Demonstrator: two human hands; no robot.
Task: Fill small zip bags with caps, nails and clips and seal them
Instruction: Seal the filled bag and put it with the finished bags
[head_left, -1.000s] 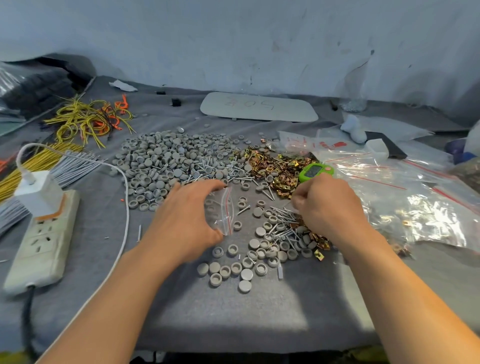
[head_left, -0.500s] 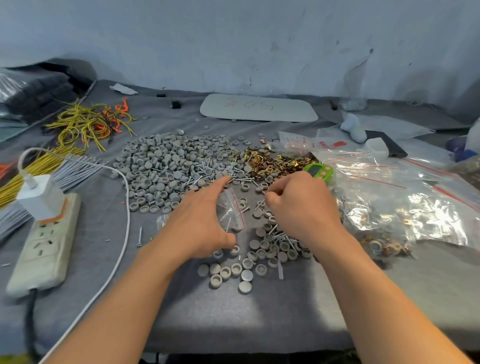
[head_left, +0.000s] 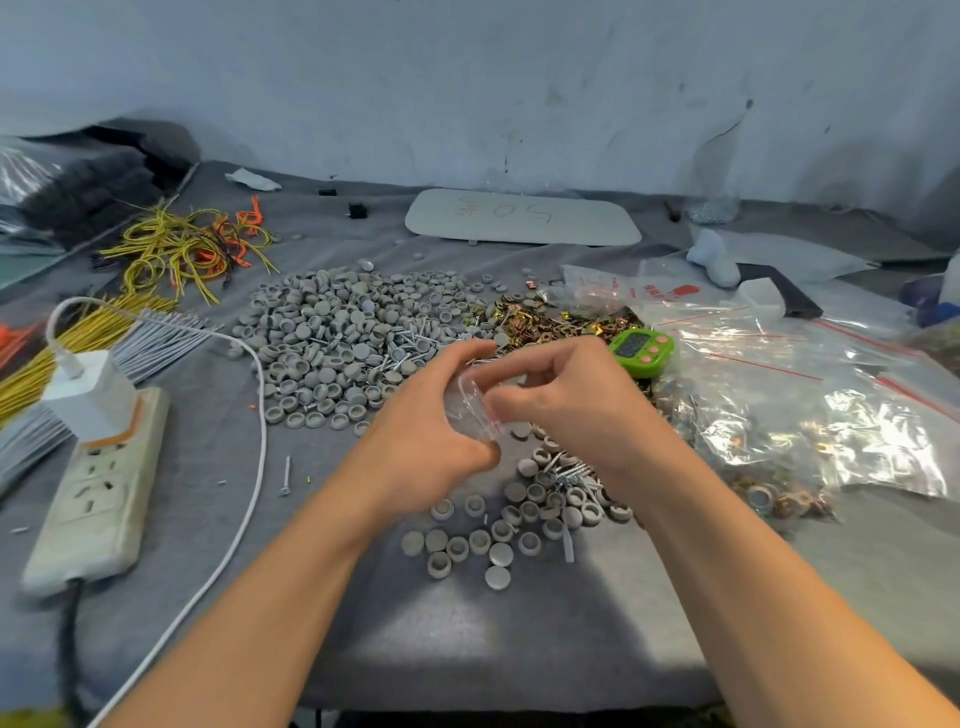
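Note:
A small clear zip bag (head_left: 475, 405) with a red seal line is held up between both hands above the table's middle. My left hand (head_left: 431, 431) grips its left side, thumb and fingers curled round it. My right hand (head_left: 566, 405) has its fingers curled at the bag's mouth; what they pinch is hidden. A large heap of grey caps (head_left: 337, 343) lies behind the hands, with silver nails (head_left: 405, 348) mixed in and gold clips (head_left: 540, 322) to the right. Loose caps (head_left: 493, 535) and nails (head_left: 571, 473) lie in front.
A white power strip (head_left: 98, 493) with a charger and white cable (head_left: 249, 467) lies at the left. Yellow and grey wire bundles (head_left: 104, 338) sit far left. A green timer (head_left: 641, 351) and large clear bags of parts (head_left: 805, 405) fill the right. A white board (head_left: 519, 218) lies at the back.
My right hand has come left from the clips and nails to the bag's mouth. My left hand has lifted the bag and turned it up towards the right hand.

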